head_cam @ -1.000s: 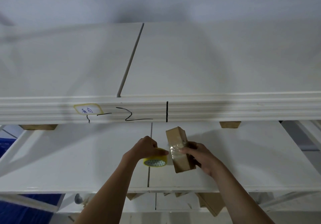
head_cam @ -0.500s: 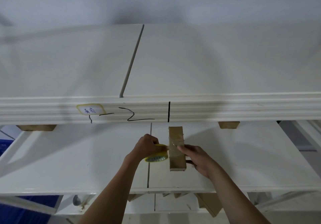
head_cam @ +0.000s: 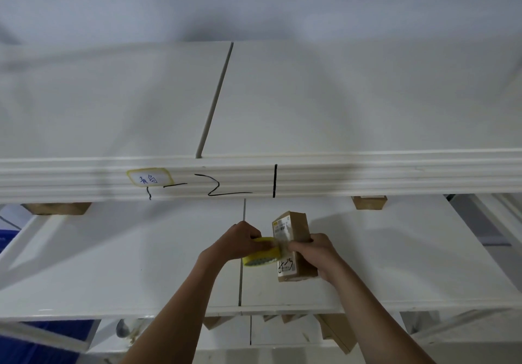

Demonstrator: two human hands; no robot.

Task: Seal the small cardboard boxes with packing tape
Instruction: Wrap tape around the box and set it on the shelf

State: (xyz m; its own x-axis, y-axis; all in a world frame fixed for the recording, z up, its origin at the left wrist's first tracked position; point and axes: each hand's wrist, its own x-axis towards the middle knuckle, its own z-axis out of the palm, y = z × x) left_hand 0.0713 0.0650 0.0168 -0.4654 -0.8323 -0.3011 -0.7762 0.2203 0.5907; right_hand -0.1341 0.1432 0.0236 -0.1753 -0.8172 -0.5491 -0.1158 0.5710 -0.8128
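Observation:
A small brown cardboard box (head_cam: 292, 229) with a white label and black handwriting is held above the middle white shelf (head_cam: 113, 264). My right hand (head_cam: 315, 252) grips it from the right side, thumb across its front. My left hand (head_cam: 238, 240) grips a yellow roll of packing tape (head_cam: 262, 256) pressed against the box's left face. A clear strip of tape runs from the roll onto the box under my right thumb.
The upper white shelf (head_cam: 367, 109) juts out overhead, its front edge carrying a yellow-rimmed label (head_cam: 149, 178) and black marker marks. More cardboard boxes (head_cam: 336, 332) lie on the level below. Blue bins (head_cam: 42, 346) sit at lower left.
The box has been turned in my right hand so its labelled face now shows. The tape roll stayed against its left side, moving slightly lower.

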